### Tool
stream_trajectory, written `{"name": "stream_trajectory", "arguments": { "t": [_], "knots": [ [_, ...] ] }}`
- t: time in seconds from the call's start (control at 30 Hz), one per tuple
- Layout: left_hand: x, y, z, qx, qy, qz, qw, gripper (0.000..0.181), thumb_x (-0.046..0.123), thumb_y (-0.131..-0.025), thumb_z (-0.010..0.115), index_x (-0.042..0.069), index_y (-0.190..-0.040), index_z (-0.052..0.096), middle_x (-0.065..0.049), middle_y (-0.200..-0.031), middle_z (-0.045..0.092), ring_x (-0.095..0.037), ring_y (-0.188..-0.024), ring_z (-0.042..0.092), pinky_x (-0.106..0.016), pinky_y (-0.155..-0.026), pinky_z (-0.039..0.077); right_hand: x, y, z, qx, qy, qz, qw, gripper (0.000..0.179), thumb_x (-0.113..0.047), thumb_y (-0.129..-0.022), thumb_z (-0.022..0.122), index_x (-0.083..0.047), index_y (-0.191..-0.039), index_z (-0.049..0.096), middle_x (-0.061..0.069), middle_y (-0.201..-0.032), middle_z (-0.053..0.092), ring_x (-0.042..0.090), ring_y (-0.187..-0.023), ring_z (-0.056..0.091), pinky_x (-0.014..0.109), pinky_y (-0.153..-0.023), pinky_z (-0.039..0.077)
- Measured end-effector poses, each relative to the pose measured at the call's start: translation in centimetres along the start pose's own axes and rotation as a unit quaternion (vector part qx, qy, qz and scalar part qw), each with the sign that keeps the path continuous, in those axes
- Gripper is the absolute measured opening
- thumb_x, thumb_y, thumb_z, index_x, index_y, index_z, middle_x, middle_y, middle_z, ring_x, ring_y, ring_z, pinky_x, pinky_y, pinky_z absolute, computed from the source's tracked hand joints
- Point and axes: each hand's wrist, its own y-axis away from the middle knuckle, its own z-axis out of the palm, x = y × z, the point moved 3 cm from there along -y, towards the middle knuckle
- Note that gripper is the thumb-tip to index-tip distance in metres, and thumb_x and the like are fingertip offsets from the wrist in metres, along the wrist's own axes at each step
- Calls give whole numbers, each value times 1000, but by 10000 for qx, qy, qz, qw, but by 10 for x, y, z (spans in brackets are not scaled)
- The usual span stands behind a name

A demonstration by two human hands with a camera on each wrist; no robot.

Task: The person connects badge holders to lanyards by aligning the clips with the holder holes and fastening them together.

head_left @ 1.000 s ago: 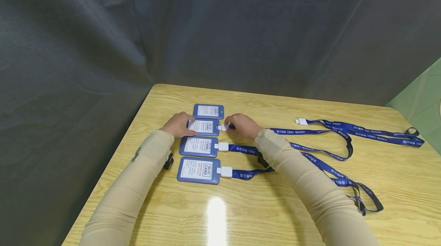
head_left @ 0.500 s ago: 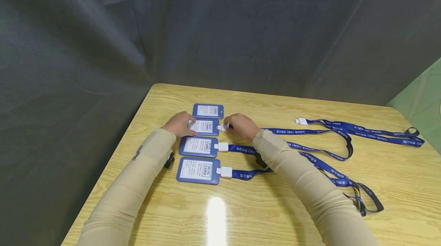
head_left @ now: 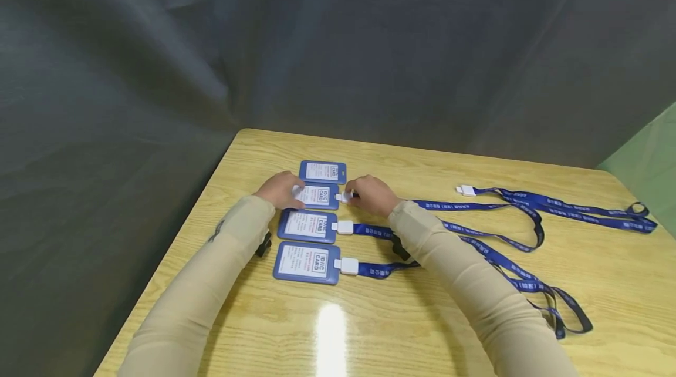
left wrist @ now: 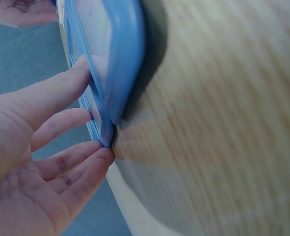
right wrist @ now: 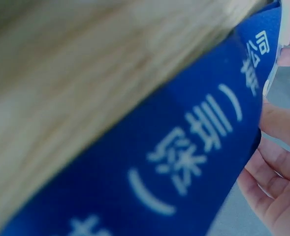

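Observation:
My left hand (head_left: pixel 282 190) holds the left end of a blue ID card holder (head_left: pixel 322 188), second from the back in a column of holders. Its thumb lies over the face and its fingertips are at the edge, as the left wrist view shows. At that holder's right end, my right hand (head_left: pixel 374 195) pinches the white clip (head_left: pixel 345 197) of a blue lanyard (head_left: pixel 459 206). Whether the clip's tip sits inside the slot cannot be made out. A blue strap (right wrist: pixel 159 147) with white characters crosses the right wrist view in front of the right hand's fingers.
Behind lies a holder (head_left: pixel 323 172) without a lanyard. Nearer me, two holders (head_left: pixel 306 226) (head_left: pixel 305 262) have lanyard clips at their right ends, straps running right under my right forearm. A loose lanyard (head_left: pixel 554 204) lies at the right. A dark curtain (head_left: pixel 396 54) hangs behind the table.
The head view has shifted slightly, so everything sits a little differently in it. Both hands keep their hold on the same card holder and clip.

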Motion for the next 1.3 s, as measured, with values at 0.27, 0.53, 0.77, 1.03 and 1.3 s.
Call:
{"name": "stream_trajectory", "arguments": {
  "t": [0.27,0.53,0.77,1.03,1.3],
  "knots": [
    [5,-4,2,-6,17,114,9999,55,20,-79,74,2,-127,55,-18,-132,53,-33,-125,46,-43,-109,34,0,3,-1,-12,53,110,9999,21,-13,-86,66,-5,-106,69,10,-105,70,20,-90,65,34,-82,53],
    [6,-8,2,15,78,65,9999,55,19,-78,75,2,-127,56,-18,-132,54,-33,-125,47,-43,-110,34,2,1,0,24,138,196,9997,22,-14,-85,67,-6,-105,68,9,-104,71,20,-90,65,33,-82,53],
    [0,-9,4,-68,94,-86,9999,56,19,-77,76,1,-126,56,-19,-133,53,-35,-128,45,-44,-110,33,4,0,-1,-229,330,12,9992,27,-20,-87,65,-8,-111,66,9,-105,70,19,-88,64,34,-81,53],
    [-7,-7,6,-46,117,56,9999,57,20,-78,75,-1,-127,55,-21,-132,52,-37,-126,46,-45,-109,35,58,24,-41,227,384,161,9989,31,-19,-87,65,0,-112,63,18,-108,68,30,-97,64,43,-83,53],
    [-7,-2,4,-183,193,44,9996,57,19,-79,74,-2,-128,53,-24,-134,49,-38,-126,44,-46,-109,34,145,71,-60,280,257,1087,9934,29,-12,-88,62,7,-109,62,28,-105,65,40,-96,62,50,-82,51]
  ]
}}
